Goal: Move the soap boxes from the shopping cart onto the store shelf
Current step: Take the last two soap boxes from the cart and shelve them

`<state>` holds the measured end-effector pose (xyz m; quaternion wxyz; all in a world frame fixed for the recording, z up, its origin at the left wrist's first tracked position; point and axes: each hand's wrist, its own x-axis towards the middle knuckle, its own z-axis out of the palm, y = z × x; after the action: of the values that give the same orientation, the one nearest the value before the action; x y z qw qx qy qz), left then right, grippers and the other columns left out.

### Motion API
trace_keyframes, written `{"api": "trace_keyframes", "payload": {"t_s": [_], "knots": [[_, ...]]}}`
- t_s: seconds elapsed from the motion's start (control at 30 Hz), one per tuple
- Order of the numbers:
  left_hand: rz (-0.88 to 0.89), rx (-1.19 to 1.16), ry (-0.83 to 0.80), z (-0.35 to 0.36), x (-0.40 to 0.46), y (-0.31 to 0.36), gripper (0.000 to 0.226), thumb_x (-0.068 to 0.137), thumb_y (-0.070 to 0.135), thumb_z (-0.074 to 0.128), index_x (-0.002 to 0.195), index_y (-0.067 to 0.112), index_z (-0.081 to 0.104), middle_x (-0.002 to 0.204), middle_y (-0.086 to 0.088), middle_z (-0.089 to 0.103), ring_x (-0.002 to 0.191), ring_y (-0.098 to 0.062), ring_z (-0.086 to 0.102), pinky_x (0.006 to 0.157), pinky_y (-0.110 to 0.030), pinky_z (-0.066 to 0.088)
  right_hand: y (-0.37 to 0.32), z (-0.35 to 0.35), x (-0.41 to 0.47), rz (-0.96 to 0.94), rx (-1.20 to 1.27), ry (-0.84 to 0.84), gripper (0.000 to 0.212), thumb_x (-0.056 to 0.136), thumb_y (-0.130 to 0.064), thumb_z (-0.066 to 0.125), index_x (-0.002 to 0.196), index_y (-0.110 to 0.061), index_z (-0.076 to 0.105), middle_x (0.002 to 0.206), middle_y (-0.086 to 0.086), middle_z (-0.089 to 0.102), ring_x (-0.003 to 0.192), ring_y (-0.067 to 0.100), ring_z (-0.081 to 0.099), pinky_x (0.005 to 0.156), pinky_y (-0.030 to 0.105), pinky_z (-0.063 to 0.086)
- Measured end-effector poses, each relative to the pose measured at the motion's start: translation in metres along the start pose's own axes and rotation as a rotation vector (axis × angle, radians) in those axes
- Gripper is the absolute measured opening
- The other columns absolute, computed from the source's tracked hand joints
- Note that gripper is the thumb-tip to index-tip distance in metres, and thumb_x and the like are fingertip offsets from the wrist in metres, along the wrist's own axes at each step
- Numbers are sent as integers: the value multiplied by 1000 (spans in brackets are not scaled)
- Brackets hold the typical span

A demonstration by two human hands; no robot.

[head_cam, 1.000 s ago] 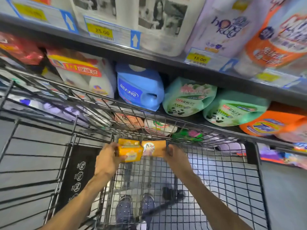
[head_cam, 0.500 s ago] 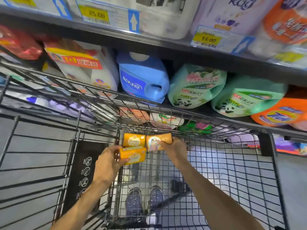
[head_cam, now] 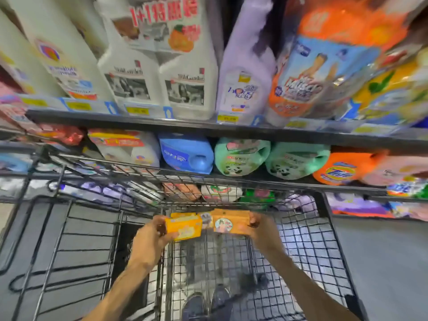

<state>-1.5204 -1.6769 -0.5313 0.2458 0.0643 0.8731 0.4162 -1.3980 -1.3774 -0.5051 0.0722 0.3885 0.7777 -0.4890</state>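
Observation:
My left hand [head_cam: 151, 237] grips a yellow soap box [head_cam: 184, 228] above the wire shopping cart [head_cam: 308, 246]. My right hand [head_cam: 260, 228] holds an orange soap box [head_cam: 229, 222] with a round picture on its face, just right of the yellow one. The two boxes nearly touch. A third yellow box edge [head_cam: 183, 215] shows behind them; what holds it is hidden. The store shelf [head_cam: 208, 128] runs across the view above and beyond the cart's far rim.
White, purple and orange detergent packs fill the upper shelf [head_cam: 162, 72]. Blue jug [head_cam: 187, 154], green pouches [head_cam: 240, 156] and an orange pouch [head_cam: 340, 169] lie below it. More packs sit on a lower shelf behind the cart's front rim [head_cam: 176, 179]. Grey floor lies on both sides.
Both hands have lifted the soap boxes slightly inside the cart. My view has tilted up, bringing the upper shelf and its tall bottles into sight.

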Motion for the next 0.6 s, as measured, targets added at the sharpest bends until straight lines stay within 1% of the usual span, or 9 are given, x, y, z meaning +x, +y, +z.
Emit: {"api": "trace_keyframes", "payload": {"t_s": [0.07, 0.13, 0.17, 0.23, 0.27, 0.33, 0.43, 0.5, 0.6], "knots": [[56, -69, -31, -11, -9, 34, 43, 70, 29, 91, 103, 39, 66, 89, 5, 76, 85, -19, 73, 82, -46, 59, -17, -33, -27, 10, 125, 60, 30, 97, -2, 53, 77, -23, 59, 64, -7, 58, 50, 4, 58, 43, 11, 38], [110, -121, -52, -20, -17, 70, 47, 63, 37, 89, 101, 51, 65, 91, -1, 76, 87, -23, 73, 83, -45, 58, -29, -67, -52, -30, 194, 68, 27, 93, 4, 59, 78, -18, 61, 61, -5, 65, 59, 5, 65, 50, 14, 44], [141, -141, -80, -24, -21, 90, 50, 62, 33, 90, 101, 52, 66, 93, -6, 76, 88, -26, 72, 84, -45, 58, -34, -85, -65, -66, 205, 57, 29, 87, 10, 65, 80, -18, 62, 61, -7, 69, 62, 3, 67, 53, 13, 47], [205, -158, -147, -29, -30, 130, 53, 68, 15, 92, 107, 41, 69, 101, -21, 71, 92, -29, 67, 85, -43, 58, -42, -123, -94, -116, 253, 86, 32, 79, 18, 70, 88, -12, 64, 64, -6, 71, 63, 1, 68, 56, 13, 51], [231, -166, -203, -30, -38, 153, 47, 72, 14, 89, 112, 30, 70, 104, -21, 70, 95, -27, 66, 86, -35, 58, -44, -143, -108, -140, 260, 123, 30, 77, 17, 72, 93, -8, 65, 68, -4, 71, 66, 5, 68, 58, 16, 53], [309, -109, -258, -30, -54, 198, 42, 80, 24, 85, 117, 17, 66, 109, -5, 70, 98, -18, 65, 82, -16, 55, -51, -184, -141, -175, 251, 202, 32, 75, 10, 78, 101, -4, 65, 75, -4, 72, 72, 10, 68, 62, 19, 54], [461, -77, -273, -26, -79, 267, 55, 74, 50, 83, 118, 22, 65, 104, 4, 71, 96, -11, 67, 86, -32, 57, -56, -245, -190, -207, 252, 319, 36, 77, 8, 77, 109, -1, 64, 91, 2, 76, 81, 6, 71, 72, 16, 54], [569, -48, -266, -17, -93, 310, 68, 63, 71, 75, 112, 26, 65, 91, 9, 72, 87, -3, 68, 80, -32, 57, -57, -281, -223, -217, 237, 409, 39, 77, 3, 80, 113, -3, 65, 99, 6, 76, 88, 10, 72, 79, 22, 56], [708, 9, -316, 7, -115, 372, 66, 65, 63, 83, 115, 24, 66, 94, 10, 72, 91, -1, 66, 78, -19, 53, -47, -333, -271, -215, 255, 549, 40, 75, -4, 84, 110, -13, 67, 96, 2, 77, 87, 8, 71, 79, 24, 55]]}}
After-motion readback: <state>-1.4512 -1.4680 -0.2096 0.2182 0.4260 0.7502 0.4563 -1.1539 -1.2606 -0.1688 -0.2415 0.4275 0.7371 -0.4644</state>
